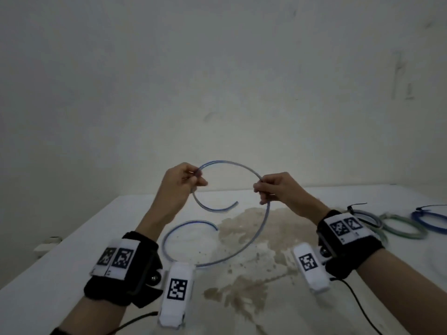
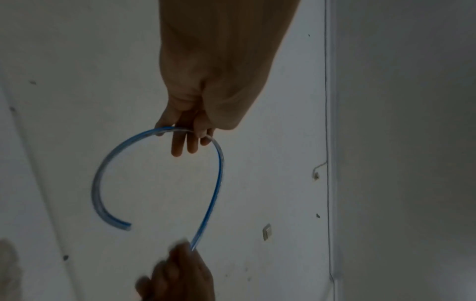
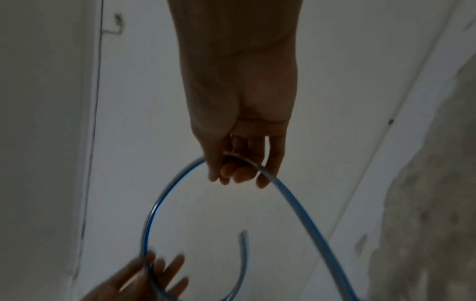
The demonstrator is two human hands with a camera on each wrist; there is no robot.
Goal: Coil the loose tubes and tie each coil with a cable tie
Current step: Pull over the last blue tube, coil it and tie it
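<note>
A long clear tube with a blue stripe (image 1: 232, 165) is held up in the air above the white table (image 1: 60, 267). My left hand (image 1: 186, 180) pinches it near one end, and that short end curls down and right below the hand. My right hand (image 1: 268, 189) grips the tube further along. Between the hands the tube arches upward. From the right hand it sweeps down in a wide loop whose free end (image 1: 215, 228) curls back over the table. The left wrist view shows the left hand (image 2: 190, 130) on the tube (image 2: 219, 179); the right wrist view shows the right hand (image 3: 242, 163) round the tube (image 3: 296, 203).
At the table's right side lie finished coils: a grey one (image 1: 367, 216) with a black cable tie, a green one (image 1: 401, 226) and a blue one (image 1: 433, 218). A brown worn patch (image 1: 246, 228) marks the table top. A bare wall stands behind.
</note>
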